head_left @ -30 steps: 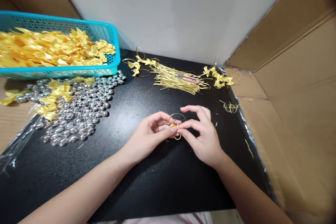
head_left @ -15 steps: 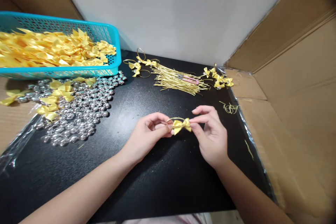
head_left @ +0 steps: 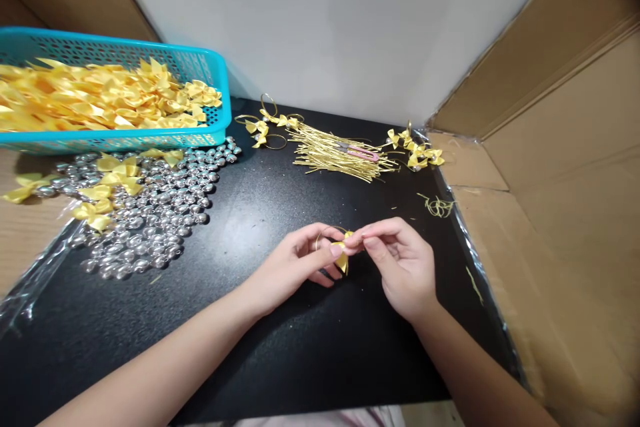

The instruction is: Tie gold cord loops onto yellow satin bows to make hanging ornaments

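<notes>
My left hand point(head_left: 310, 255) pinches a yellow ribbon bow point(head_left: 343, 261) between thumb and fingers, over the middle of the black table. A thin gold loop point(head_left: 320, 235) stands up behind the bow, beside my left fingers. My right hand point(head_left: 400, 260) has its fingertips closed at the bow's upper right side. Those fingers cover part of the bow, and whatever small piece they grip is hidden.
A blue basket point(head_left: 220, 127) of yellow bows stands at back left. Silver beads point(head_left: 145, 227) with several bows lie before it. Gold ties point(head_left: 330, 155) with pink-handled snippers point(head_left: 363, 152) lie at the back, between finished-looking bow loops point(head_left: 260, 128) and more point(head_left: 415, 150). Cardboard point(head_left: 560, 147) walls the right.
The bow has turned from lying broadside to hanging more upright. My right fingers have moved left over it, and my left thumb now presses on its front.
</notes>
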`<state>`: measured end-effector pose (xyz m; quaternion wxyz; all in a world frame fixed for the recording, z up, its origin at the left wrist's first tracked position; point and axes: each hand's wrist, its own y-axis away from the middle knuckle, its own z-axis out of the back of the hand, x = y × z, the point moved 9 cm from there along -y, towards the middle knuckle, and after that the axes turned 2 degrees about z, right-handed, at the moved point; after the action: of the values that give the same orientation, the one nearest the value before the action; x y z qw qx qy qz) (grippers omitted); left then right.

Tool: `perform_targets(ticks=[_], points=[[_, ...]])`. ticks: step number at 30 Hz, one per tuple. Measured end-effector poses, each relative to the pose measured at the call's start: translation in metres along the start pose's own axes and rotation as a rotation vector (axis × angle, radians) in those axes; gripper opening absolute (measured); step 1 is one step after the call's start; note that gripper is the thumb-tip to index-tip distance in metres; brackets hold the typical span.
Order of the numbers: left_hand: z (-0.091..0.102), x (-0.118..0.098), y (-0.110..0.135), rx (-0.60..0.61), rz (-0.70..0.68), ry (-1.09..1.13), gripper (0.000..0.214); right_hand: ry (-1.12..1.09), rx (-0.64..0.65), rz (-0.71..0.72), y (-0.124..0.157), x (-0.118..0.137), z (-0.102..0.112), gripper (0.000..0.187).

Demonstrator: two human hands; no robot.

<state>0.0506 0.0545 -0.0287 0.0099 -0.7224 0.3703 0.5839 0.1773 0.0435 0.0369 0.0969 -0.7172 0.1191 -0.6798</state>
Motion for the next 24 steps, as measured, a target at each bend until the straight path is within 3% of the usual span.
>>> perform_targets(ticks=[4,10,18,24], points=[[-0.005,0.002,-0.001,0.066,0.007,0.076,0.031,-0.061,0.014,-0.059,-0.001,-0.004,-0.003,0.004],[0.001,0.002,-0.003,0.023,-0.016,0.103,0.027,-0.179,0.049,-0.128,0.000,-0.010,-0.006,0.005],[0.010,-0.001,-0.005,-0.079,-0.044,0.025,0.033,-0.221,-0.107,0.055,-0.009,0.018,0.024,0.003],[0.011,0.000,-0.006,-0.090,-0.057,0.008,0.033,-0.234,-0.205,0.082,-0.015,0.023,0.046,0.002]])
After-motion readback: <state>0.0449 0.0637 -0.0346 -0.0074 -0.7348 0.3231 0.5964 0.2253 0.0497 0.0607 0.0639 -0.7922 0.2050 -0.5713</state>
